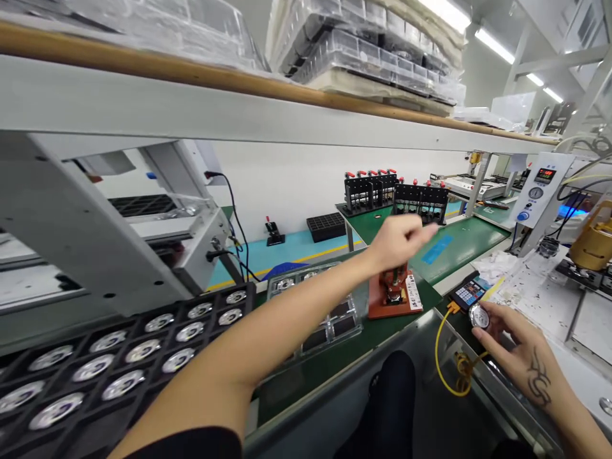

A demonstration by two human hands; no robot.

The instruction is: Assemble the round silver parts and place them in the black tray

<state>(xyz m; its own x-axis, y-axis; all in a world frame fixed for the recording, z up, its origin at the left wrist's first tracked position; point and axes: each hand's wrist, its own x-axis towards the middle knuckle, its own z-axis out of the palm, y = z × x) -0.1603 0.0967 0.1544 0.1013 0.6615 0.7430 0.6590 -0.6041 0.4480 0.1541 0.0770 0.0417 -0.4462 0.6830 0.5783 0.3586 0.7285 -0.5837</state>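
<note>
My left hand (400,242) is closed above a red-brown press fixture (396,305) on the green bench; its fingers are curled, and what lies inside them, if anything, is hidden. At the right, my right hand (519,347) pinches a small round silver part (479,316) between thumb and fingers, close to a black keypad device (468,293) with a yellow cable. A white label stands on the fixture's right side. Under my left forearm lies a clear compartment tray (351,322), partly covered.
A black tray (157,347) of round silver parts fills the left. Behind the fixture stand black clamp racks (370,191) with red handles. A shelf beam (239,118) crosses overhead. A white machine with a controller (545,185) stands at the right.
</note>
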